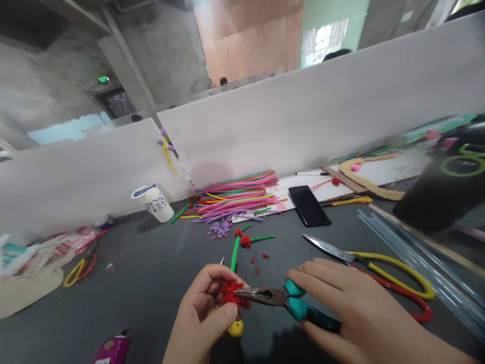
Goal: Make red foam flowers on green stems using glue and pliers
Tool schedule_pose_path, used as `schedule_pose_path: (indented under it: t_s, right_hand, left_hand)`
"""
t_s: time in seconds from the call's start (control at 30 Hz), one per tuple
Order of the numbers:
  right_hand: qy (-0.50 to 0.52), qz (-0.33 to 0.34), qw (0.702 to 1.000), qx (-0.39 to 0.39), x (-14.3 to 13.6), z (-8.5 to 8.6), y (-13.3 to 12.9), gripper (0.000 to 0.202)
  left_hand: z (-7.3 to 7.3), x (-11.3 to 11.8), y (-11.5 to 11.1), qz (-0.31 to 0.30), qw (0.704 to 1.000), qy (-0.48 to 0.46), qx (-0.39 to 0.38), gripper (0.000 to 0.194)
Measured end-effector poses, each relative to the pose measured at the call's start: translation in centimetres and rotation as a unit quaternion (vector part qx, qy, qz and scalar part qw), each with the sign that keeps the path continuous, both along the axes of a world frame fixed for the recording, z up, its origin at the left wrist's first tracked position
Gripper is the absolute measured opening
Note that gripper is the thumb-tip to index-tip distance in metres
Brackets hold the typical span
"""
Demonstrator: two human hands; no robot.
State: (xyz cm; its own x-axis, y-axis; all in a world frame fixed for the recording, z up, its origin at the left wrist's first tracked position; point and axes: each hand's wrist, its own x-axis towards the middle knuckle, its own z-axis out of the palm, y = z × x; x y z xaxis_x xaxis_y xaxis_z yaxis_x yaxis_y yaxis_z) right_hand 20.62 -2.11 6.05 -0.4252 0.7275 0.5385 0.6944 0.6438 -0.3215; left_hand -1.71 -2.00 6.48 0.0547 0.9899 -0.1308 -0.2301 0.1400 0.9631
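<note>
While my left hand (pixel 206 316) pinches a red fuzzy piece (pixel 229 293) between thumb and curled fingers, the pliers (pixel 297 301) reach its right side. Thumb pad low on the piece, index finger arched over its top; red tufts poke out between. Right hand (pixel 344 308) closed round the teal handles, nose of the pliers pointing left, tips touching the red; whether they bite it, cannot tell. Yellow piece (pixel 235 328) just below the left thumb. Beyond the fingers, a green stem (pixel 235 253) runs down to the left hand; its lower end is hidden. Red snippets (pixel 256 271) on the dark table (pixel 151 283), near the pliers. Open scissors (pixel 328 247) beyond and beside the right hand. Toward the table's far edge: phone (pixel 309 206), pipe cleaner bundle (pixel 242 202), white cup (pixel 157 205) left of the bundle.
</note>
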Motion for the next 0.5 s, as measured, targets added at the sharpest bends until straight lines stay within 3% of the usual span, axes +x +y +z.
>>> schedule_pose_path:
  t_s: [0.1,0.33,0.5]
  right_hand:
    - [-0.007,-0.002,1.000,-0.027,-0.1,-0.2,0.1,0.017]
    - [-0.094,-0.006,0.978,0.186,-0.1,-1.4,0.6,0.022]
    - [-0.135,-0.018,0.961,0.241,0.0,-1.3,0.7,0.024]
  left_hand:
    - [-0.2,0.1,0.3,0.002,1.000,0.003,-0.004,0.020]
    - [-0.6,0.0,1.0,-0.016,0.998,-0.039,-0.043,0.020]
    - [-0.7,-0.2,1.3,-0.035,0.995,-0.075,-0.050,0.021]
